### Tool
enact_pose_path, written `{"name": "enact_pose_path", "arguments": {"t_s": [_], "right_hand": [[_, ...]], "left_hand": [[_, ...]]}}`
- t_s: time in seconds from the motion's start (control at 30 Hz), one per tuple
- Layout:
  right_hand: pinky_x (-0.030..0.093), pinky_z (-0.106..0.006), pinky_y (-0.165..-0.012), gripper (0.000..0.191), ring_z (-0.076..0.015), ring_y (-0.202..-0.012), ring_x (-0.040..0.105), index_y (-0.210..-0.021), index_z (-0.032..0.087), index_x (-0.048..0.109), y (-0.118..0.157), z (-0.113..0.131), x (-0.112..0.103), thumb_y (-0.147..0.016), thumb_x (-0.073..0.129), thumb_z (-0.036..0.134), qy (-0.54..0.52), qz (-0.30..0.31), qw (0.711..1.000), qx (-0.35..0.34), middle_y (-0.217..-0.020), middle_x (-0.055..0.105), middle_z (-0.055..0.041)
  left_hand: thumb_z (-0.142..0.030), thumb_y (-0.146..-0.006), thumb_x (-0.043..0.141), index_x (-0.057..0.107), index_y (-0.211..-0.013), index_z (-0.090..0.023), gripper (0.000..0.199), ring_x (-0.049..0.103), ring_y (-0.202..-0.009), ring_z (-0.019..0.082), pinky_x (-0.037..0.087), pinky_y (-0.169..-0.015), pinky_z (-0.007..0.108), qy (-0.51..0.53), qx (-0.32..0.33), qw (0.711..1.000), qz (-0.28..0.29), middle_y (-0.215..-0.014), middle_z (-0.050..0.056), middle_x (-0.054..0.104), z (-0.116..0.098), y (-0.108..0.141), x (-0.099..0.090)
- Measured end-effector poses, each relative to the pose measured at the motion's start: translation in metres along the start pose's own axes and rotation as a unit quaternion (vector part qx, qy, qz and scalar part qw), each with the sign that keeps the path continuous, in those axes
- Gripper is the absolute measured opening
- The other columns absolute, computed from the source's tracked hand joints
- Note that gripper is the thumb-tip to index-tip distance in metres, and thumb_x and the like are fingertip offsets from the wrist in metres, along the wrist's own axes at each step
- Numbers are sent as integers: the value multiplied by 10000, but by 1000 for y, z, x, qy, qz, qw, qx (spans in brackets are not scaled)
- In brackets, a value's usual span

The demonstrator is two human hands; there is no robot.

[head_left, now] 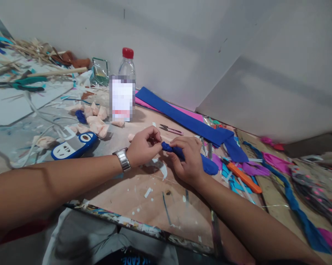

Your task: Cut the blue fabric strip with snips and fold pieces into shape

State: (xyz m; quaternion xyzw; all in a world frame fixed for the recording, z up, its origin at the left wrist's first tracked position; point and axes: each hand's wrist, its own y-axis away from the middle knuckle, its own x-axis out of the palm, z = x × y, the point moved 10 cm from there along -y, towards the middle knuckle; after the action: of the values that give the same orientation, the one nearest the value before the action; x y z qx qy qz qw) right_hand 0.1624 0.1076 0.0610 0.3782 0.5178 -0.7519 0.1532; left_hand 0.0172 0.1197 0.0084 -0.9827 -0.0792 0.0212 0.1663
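A crumpled strip of blue crepe paper [210,165] runs through my right hand [186,156], its loose end lying on the board beyond the palm. The fingers of that hand are closed around it. Its gathered tip [166,147] meets the fingertips of my left hand [145,145], which are pinched together at it. A metal watch is on the left wrist. Just beyond the hands lie small thread snips [171,129] with a pink body. Farther back, a long folded band of blue crepe paper [182,117] rests over a pink one [193,114].
A phone [122,99] leans against a red-capped bottle [127,66]. To the left are peach paper pieces [96,125], a blue power strip [74,145] with a charger and cable, and green-handled pliers [29,82]. An orange utility knife [244,177] lies among scraps at right.
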Motion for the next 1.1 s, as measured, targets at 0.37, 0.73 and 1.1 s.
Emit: {"name": "enact_pose_path", "arguments": {"t_s": [0.37,0.73,1.1], "right_hand": [[372,-501,-988,148,-285,-1049,660,-1111,264,600,1,-6,3,-984,639,327,-9,7,1000,23,-1093,727,-73],[384,-500,-982,151,-288,-1055,660,-1122,263,591,2,-12,5,-996,622,339,-25,8,999,38,-1084,716,-75],[361,-494,-986,148,-281,-1048,659,-1121,258,591,2,-9,5,-995,629,326,-14,7,999,28,-1086,723,-74]], "left_hand": [[-129,-736,623,504,-801,-200,153,535,-662,109,428,-640,243,39,-25,999,-5,-751,-24,604,7,-3,0],[-143,-759,615,524,-822,-190,120,557,-679,104,437,-654,237,44,-40,998,11,-783,-24,601,12,-2,3],[-124,-716,643,547,-800,-183,141,581,-679,108,462,-658,236,36,-42,998,-9,-766,-17,625,13,-3,-1]]}}
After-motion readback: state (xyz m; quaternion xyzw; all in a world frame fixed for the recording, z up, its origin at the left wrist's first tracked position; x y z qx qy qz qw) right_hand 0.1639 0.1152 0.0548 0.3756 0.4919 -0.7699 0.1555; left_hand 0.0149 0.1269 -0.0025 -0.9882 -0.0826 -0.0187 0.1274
